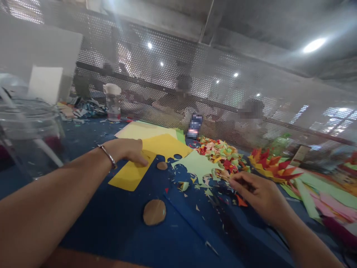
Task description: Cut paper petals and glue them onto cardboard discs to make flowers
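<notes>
Head view: toward eight o'clock, the left hand touches the yellow paper strip, grip unclear; toward four, the right hand curls narrowly near paper scraps, contents hidden. Paper handling seems the present step; lifting the strip would need pinching.

No text, label, brand, number or sign is legible from here: the phone screen is blurred, the cup's markings indistinct.
</notes>
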A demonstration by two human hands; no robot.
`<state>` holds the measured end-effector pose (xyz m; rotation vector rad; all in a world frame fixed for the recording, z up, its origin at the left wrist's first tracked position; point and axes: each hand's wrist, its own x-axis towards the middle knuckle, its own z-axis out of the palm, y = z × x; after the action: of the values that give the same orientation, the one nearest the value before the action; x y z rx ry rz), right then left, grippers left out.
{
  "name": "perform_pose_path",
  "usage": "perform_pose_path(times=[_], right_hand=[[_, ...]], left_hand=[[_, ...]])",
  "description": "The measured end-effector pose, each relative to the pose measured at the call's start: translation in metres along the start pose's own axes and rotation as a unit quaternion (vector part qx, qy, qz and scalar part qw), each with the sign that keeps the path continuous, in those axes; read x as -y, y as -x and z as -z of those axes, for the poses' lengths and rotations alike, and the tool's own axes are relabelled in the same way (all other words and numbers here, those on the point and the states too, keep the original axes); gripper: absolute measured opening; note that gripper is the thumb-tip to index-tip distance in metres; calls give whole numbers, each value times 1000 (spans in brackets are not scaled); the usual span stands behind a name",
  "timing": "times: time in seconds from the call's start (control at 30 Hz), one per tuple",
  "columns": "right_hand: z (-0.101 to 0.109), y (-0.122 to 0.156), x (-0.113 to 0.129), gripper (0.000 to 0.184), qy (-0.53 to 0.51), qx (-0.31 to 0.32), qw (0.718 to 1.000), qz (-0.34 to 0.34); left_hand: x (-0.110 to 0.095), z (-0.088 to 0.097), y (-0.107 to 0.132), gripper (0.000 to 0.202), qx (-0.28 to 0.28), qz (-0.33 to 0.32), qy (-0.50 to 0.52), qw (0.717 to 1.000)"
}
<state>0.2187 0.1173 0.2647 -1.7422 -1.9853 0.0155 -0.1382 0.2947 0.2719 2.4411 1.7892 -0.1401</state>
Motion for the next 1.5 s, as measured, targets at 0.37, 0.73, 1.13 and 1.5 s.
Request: perform_pose_path(times=[0.37,0.73,1.13,1.5], right_hand=[[-3,-1,-2,37,12,15,1000,7],[-3,0,1,33,8,37,999,13],[-7,0,-3,32,10,62,998,17],[-7,1,0,32,-3,77,997,19]], left_hand=[[-10,-9,0,114,-48,-32,0,998],[22,-5,-9,119,-11,-100,58,993],[34,-6,-24,112,30,-121,85,988],[28,-3,-19,105,25,-121,75,990]])
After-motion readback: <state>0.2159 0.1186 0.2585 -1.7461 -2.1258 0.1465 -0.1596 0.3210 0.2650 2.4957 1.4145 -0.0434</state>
